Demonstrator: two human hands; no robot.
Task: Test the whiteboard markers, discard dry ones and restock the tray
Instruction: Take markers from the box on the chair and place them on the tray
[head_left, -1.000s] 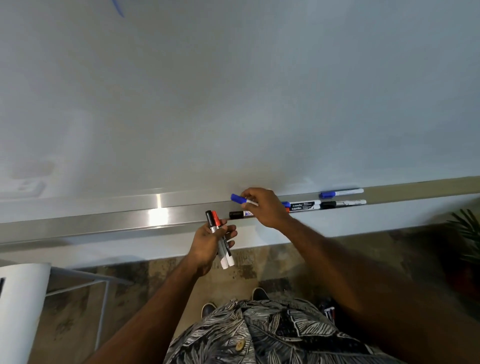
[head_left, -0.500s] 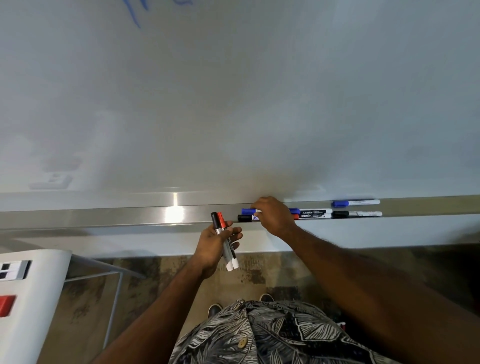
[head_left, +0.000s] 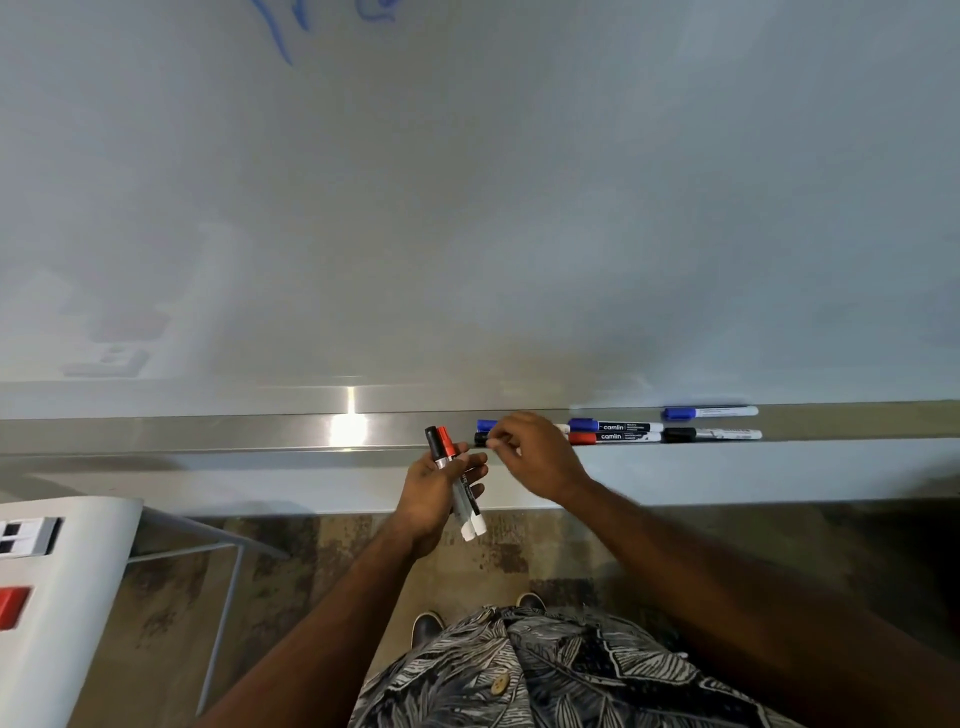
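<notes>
Restocking step, looks like. Left hand is clamped on a black-capped and a red-capped marker; right hand, fingers loosely apart, hovers over the silver metal tray. Next: probably seat those two.

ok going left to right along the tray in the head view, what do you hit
glare → left hand with two markers → right hand → camlin pair → black marker and blue marker

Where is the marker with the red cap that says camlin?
In the head view, the red-capped camlin marker lies on the whiteboard tray, just right of the right hand, directly in front of a blue-capped camlin marker.
</notes>
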